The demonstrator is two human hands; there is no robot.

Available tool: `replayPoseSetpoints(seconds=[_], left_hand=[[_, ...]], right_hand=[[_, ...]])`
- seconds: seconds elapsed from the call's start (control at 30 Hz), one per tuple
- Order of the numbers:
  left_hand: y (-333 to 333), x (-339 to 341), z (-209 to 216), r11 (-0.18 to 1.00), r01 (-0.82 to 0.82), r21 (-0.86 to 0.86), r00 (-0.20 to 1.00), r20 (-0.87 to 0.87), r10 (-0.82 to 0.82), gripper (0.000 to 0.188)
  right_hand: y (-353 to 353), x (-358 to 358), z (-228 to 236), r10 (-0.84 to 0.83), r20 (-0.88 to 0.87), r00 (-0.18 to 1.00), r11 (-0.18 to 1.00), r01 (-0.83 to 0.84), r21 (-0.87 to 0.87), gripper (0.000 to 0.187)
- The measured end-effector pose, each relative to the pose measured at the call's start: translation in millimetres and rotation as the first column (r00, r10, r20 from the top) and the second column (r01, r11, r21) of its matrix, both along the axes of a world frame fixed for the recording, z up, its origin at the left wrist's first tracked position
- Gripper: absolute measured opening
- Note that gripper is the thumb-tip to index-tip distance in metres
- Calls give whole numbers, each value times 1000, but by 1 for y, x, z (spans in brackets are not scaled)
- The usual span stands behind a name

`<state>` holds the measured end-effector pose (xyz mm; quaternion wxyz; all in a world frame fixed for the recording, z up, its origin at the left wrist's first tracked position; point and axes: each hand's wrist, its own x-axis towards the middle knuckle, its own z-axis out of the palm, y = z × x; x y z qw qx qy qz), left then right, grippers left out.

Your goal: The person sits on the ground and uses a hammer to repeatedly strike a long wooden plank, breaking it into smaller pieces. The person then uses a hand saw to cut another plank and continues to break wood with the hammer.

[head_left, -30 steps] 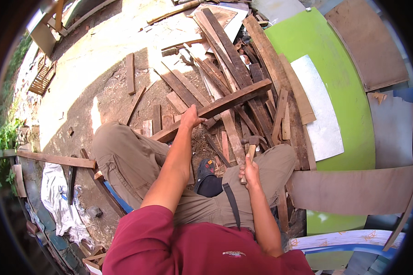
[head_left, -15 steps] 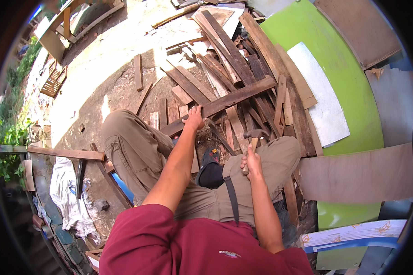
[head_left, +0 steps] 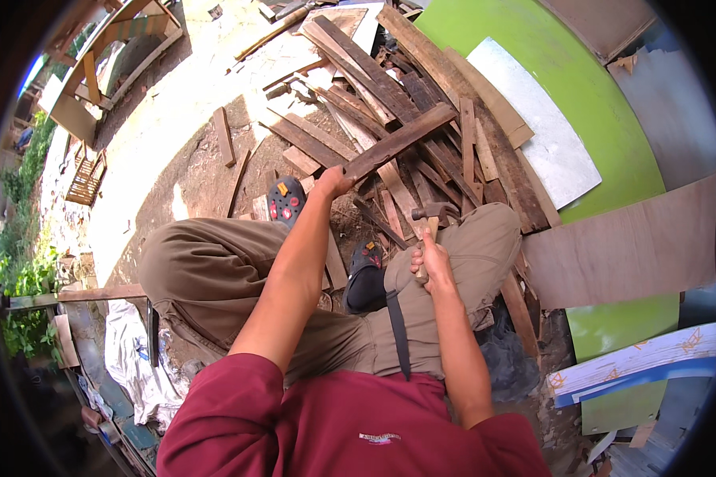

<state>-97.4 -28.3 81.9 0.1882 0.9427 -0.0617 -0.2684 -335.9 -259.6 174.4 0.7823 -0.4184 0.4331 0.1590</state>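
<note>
My left hand [head_left: 336, 182] is closed around the near end of a dark wooden plank [head_left: 403, 141], which lies slantwise across a heap of loose boards. The fingertips are partly hidden behind the back of the hand. Above my right thigh, my right hand [head_left: 429, 264] grips a claw hammer [head_left: 434, 211] by its wooden handle, head upward and apart from the plank.
Loose wooden boards [head_left: 358, 63] pile up in front of me. My clogs, one [head_left: 286, 200] beside the left forearm and one [head_left: 365, 261] between my legs, stand near scraps. Right are a white sheet [head_left: 537, 119] and green panel [head_left: 612, 119]. A slatted crate [head_left: 86, 176] stands far left.
My left leg has swung out to the left, bringing its clog into sight. The plank no longer shows to the left of my left hand. My right hand keeps hold of the hammer.
</note>
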Motion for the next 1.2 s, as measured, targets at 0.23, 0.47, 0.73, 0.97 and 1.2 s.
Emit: replayPoseSetpoints(seconds=[0.23,0.47,0.73,0.97,1.2], left_hand=[[16,4,-20,966,-168,-197,985,6,173,78],[-10,-64,-35,942,-329,-65,925,177,336,80],[-30,-93,-27,776,-201,-598,979,-138,148,72],[-52,-76,-16,867,36,-497,995,99,15,89],[-38,-76,-16,817,-271,-509,922,105,371,35]], right_hand=[[-2,5,-26,-118,-149,982,931,162,327,42],[18,19,-5,265,-154,952,963,-256,79,36],[12,93,-42,384,-56,922,873,-343,348,21],[3,144,-11,558,101,824,761,-556,333,26],[-33,122,20,574,331,749,791,-611,13,55]])
